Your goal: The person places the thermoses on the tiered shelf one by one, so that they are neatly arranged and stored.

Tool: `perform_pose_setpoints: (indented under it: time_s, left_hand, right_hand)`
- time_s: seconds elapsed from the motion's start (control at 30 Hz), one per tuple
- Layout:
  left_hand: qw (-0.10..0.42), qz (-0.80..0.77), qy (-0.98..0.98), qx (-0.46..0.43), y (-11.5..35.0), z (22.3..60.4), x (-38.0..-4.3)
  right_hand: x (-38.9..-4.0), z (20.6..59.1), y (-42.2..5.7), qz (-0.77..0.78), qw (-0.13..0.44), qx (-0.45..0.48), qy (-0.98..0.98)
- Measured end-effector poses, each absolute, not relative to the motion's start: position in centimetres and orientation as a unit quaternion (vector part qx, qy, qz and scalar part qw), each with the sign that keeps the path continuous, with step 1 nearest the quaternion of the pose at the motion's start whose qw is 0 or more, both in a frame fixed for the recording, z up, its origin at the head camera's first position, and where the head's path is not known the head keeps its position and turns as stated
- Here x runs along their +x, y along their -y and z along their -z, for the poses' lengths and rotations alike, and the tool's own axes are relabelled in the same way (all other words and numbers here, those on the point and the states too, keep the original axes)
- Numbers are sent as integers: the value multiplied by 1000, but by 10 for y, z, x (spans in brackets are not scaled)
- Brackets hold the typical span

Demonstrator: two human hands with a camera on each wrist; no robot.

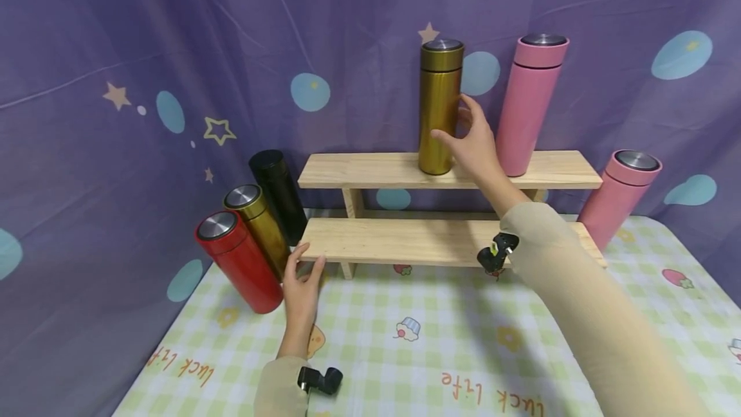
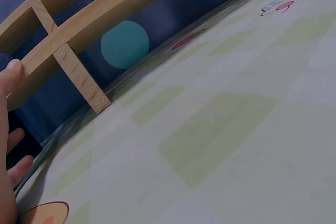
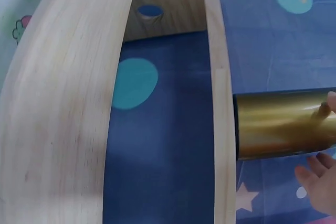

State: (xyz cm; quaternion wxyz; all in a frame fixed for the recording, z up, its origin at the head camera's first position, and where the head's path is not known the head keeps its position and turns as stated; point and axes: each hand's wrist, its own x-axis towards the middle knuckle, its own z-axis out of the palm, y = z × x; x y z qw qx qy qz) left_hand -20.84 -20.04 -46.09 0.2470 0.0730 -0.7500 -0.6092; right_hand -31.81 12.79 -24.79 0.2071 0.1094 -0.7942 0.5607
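Note:
A gold thermos bottle (image 1: 437, 114) stands upright on the upper shelf (image 1: 370, 169) of a two-step wooden rack. My right hand (image 1: 476, 140) is spread around its right side, the thumb in front of the bottle. In the right wrist view the other fingers (image 3: 310, 179) show beside the gold bottle, apart from its wall. To the right, a pink thermos bottle (image 1: 529, 108) stands on the same shelf. My left hand (image 1: 302, 295) is at the left front corner of the lower shelf (image 1: 399, 241), its thumb (image 2: 13, 72) right at the shelf's edge.
Left of the rack, a red bottle (image 1: 243, 266), another gold bottle (image 1: 260, 230) and a black bottle (image 1: 279, 192) stand on the checked tablecloth (image 1: 370, 352). Another pink bottle (image 1: 616, 201) stands at the rack's right end. A purple curtain (image 1: 231, 31) hangs behind.

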Motion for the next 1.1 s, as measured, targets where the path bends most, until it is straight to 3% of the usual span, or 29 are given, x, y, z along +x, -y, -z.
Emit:
perform_pose_setpoints:
  time_s: [0.43,1.1]
  left_hand:
    - [260,604,749,76,201,459,-209]
    - [256,608,748,74,199,459,-210]
  right_hand:
    - [-281,255,-144,-626,226,154,730]
    - [-221,296,-196,-634,284,217,686]
